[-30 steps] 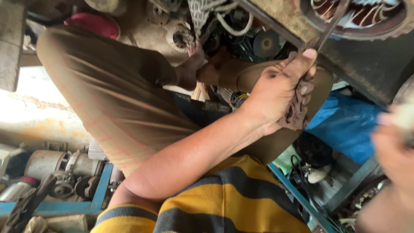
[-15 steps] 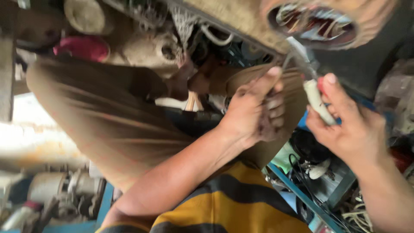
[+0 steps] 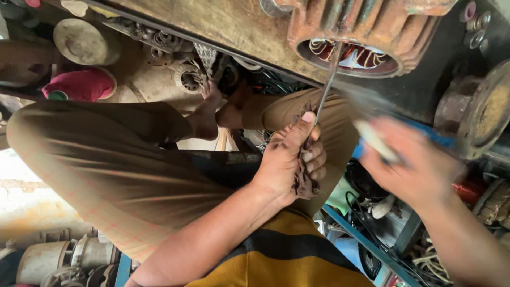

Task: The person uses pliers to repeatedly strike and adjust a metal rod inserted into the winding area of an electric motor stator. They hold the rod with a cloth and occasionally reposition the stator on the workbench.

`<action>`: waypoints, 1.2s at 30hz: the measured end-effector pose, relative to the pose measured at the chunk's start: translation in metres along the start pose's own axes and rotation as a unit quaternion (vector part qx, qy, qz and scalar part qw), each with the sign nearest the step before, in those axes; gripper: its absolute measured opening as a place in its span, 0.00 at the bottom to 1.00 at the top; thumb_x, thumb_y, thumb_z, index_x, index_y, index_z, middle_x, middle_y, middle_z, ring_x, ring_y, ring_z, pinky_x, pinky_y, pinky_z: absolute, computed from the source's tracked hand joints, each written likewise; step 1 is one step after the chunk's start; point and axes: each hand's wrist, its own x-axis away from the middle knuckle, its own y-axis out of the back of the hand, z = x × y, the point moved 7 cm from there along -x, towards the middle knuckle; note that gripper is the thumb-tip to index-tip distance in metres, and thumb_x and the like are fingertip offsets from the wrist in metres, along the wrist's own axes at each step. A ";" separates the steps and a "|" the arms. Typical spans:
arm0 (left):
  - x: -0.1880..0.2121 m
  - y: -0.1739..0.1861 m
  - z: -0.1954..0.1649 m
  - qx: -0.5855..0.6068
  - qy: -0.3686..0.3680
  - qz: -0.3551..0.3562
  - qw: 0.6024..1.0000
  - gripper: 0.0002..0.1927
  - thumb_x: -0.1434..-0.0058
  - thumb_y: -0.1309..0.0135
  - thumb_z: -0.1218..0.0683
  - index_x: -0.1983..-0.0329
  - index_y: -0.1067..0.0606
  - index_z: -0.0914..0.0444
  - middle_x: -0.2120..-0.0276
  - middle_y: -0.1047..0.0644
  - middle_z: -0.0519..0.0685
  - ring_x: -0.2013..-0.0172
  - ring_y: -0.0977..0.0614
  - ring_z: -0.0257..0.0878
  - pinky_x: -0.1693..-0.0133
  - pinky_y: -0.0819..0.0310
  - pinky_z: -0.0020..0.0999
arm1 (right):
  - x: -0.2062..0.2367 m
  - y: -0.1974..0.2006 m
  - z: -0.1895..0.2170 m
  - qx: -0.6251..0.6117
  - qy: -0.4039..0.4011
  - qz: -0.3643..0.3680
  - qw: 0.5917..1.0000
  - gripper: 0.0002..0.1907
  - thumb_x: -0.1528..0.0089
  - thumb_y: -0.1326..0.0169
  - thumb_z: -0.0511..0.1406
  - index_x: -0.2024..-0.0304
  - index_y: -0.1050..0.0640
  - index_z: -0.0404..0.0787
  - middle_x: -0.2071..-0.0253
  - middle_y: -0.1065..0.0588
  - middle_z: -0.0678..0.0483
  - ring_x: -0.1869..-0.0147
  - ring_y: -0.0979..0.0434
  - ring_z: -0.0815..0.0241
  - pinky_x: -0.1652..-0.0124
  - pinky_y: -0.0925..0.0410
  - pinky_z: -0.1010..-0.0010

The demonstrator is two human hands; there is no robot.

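- The thin metal rod (image 3: 325, 87) stood at the centre of the work: its tip reached into the open end of the rust-red motor housing (image 3: 366, 32), where copper windings (image 3: 350, 56) showed, and its lower end ran down into the left hand.
- The left hand (image 3: 295, 162) was clamped around the rod's foot, thumb pressed up along the shaft, with a dark, dirty rag (image 3: 304, 178) bunched in the same fist.
- The right hand (image 3: 411, 167) was blurred with motion just beside the rod; its fingers were closed on a tool with a pale handle and a blue part (image 3: 380, 142), perhaps a hammer, though the blur hid the head.
- Judged from this, the step in hand was driving or prying at the windings with the rod held as a punch.
- The next move would call for a steady rod and a square blow that clears the thumb.
- Below lay the person's tan-trousered legs (image 3: 106, 159), and around them scattered motor parts (image 3: 58, 260).
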 end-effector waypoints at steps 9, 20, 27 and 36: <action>-0.001 0.013 0.004 -0.001 -0.003 -0.016 1.000 0.18 0.30 0.46 0.43 0.68 0.32 0.59 0.83 0.37 0.41 0.83 0.36 0.32 0.79 0.42 0.29 | 0.003 -0.007 0.027 0.157 0.228 -0.166 0.946 0.27 0.42 0.34 0.27 0.41 0.28 0.32 0.56 0.21 0.43 0.55 0.17 0.45 0.55 0.24 0.62; 0.006 -0.010 0.005 -0.025 0.024 0.107 0.994 0.18 0.28 0.51 0.41 0.53 0.22 0.58 0.79 0.35 0.40 0.78 0.32 0.33 0.73 0.31 0.31 | 0.074 0.024 -0.029 0.006 0.097 -0.185 0.978 0.28 0.41 0.32 0.28 0.45 0.33 0.30 0.55 0.21 0.41 0.57 0.18 0.55 0.53 0.24 0.69; -0.020 -0.023 -0.015 -0.050 0.015 0.130 0.990 0.20 0.28 0.48 0.41 0.68 0.33 0.59 0.75 0.29 0.46 0.73 0.24 0.38 0.69 0.25 0.35 | 0.105 0.032 -0.046 0.015 0.082 -0.147 0.986 0.28 0.40 0.33 0.28 0.43 0.32 0.31 0.57 0.21 0.42 0.60 0.19 0.56 0.56 0.24 0.69; -0.031 -0.026 -0.006 0.036 -0.049 0.116 0.991 0.20 0.28 0.46 0.42 0.69 0.34 0.58 0.75 0.37 0.39 0.74 0.34 0.31 0.70 0.37 0.29 | 0.067 0.026 -0.020 0.079 0.130 -0.105 0.983 0.27 0.40 0.34 0.29 0.42 0.32 0.33 0.59 0.21 0.43 0.63 0.20 0.56 0.59 0.25 0.69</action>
